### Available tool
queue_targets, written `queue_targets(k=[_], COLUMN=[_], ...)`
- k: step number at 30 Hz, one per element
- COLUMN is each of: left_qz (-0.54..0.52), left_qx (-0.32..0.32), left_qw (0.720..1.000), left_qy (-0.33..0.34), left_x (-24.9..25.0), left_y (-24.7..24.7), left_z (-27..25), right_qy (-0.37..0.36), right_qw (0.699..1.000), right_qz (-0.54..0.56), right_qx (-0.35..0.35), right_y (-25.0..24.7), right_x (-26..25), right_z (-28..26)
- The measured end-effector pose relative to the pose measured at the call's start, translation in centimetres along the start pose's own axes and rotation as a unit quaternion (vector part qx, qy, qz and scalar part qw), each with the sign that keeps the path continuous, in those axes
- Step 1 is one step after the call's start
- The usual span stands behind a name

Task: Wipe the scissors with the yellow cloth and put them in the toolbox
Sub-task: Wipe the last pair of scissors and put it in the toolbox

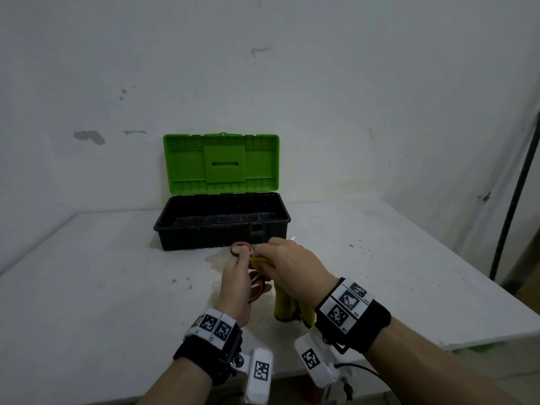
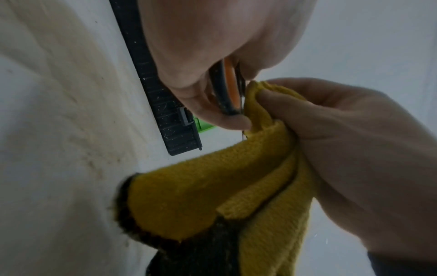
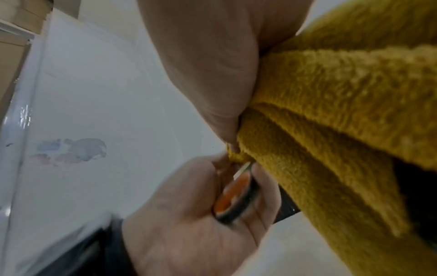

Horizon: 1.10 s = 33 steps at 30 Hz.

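Note:
My left hand (image 1: 238, 271) grips the scissors (image 1: 241, 248) by their black and orange handle loops (image 2: 227, 89), a finger through one loop (image 3: 236, 198). My right hand (image 1: 287, 266) pinches the yellow cloth (image 1: 285, 308) around the blades, just right of the handles. Only the blade tip (image 1: 293, 238) pokes out past my right knuckles. The cloth (image 2: 208, 188) hangs down in folds below that hand (image 2: 343, 140) and fills the right wrist view (image 3: 343, 112). Behind the hands stands the open toolbox (image 1: 222, 220), black tub, green lid upright.
The white table (image 1: 96, 276) has a brownish stain under the hands and a few specks. Its right edge (image 1: 467, 267) drops off beside a dark pole (image 1: 514, 206). The white wall stands close behind the toolbox lid (image 1: 220, 163).

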<state>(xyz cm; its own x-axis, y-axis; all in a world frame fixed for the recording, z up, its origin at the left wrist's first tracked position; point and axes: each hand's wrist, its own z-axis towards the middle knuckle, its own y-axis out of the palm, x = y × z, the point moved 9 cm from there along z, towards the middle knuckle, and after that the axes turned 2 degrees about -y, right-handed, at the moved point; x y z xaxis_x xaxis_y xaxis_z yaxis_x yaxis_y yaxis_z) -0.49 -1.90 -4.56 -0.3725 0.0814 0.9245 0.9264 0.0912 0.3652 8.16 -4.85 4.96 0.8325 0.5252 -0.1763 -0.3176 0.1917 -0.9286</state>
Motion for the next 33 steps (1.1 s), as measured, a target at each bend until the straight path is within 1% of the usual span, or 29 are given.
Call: queue_targets(k=[2, 5, 7, 11, 13, 16, 18, 19, 22, 24, 26, 30, 31, 33], left_qz=[-0.008, 0.002, 0.003, -0.008, -0.022, -0.042, -0.057, -0.059, -0.051, -0.037, -0.032, -0.026, -0.019, -0.008], left_qx=[-0.002, 0.020, 0.030, 0.006, -0.005, 0.026, 0.046, 0.048, 0.037, 0.009, -0.009, 0.006, 0.007, -0.002], left_qw=[1.000, 0.999, 0.999, 1.000, 1.000, 0.998, 0.997, 0.996, 0.997, 0.998, 0.999, 0.998, 0.998, 0.998], left_qy=[0.010, 0.030, 0.031, 0.022, 0.020, 0.039, 0.039, 0.037, 0.038, 0.040, 0.043, 0.060, 0.064, 0.058], left_x=[0.3, 0.7, 0.7, 0.3, 0.3, 1.0, 1.2, 1.2, 1.1, 0.9, 0.8, 1.0, 1.0, 0.8], left_y=[0.4, -0.2, -0.6, 0.0, 0.6, -0.5, -1.5, -1.7, -0.9, 0.3, 1.0, 0.2, 0.1, 0.3], left_z=[-0.3, -0.3, -0.2, -0.1, -0.3, -0.2, 0.1, 0.2, 0.0, -0.3, -0.6, -0.5, -0.5, -0.4], right_qy=[0.010, 0.043, 0.063, 0.039, 0.034, 0.067, 0.093, 0.095, 0.061, 0.036, 0.034, 0.062, 0.054, 0.008], right_qw=[1.000, 0.998, 0.997, 0.999, 0.999, 0.997, 0.996, 0.995, 0.996, 0.998, 0.999, 0.997, 0.998, 1.000], right_qz=[-0.019, -0.036, -0.042, -0.022, -0.016, -0.024, -0.011, -0.003, 0.030, 0.039, 0.032, 0.015, 0.018, 0.015], right_qx=[-0.008, -0.016, -0.021, 0.010, 0.007, -0.004, 0.011, 0.025, 0.058, 0.046, 0.023, 0.036, 0.035, 0.002], right_y=[0.5, 0.3, -0.3, -1.1, -0.7, -0.7, -1.5, -1.9, -2.5, -1.8, -0.9, -1.6, -1.7, -1.1], right_x=[-0.4, 0.3, 1.0, 0.2, -0.1, 1.5, 3.1, 3.5, 2.3, 0.8, 0.5, 1.9, 1.8, 0.3], right_z=[0.0, 0.0, -0.1, -0.1, -0.1, -0.4, -0.8, -0.9, -1.0, -1.0, -0.9, -0.7, -0.7, -0.7])
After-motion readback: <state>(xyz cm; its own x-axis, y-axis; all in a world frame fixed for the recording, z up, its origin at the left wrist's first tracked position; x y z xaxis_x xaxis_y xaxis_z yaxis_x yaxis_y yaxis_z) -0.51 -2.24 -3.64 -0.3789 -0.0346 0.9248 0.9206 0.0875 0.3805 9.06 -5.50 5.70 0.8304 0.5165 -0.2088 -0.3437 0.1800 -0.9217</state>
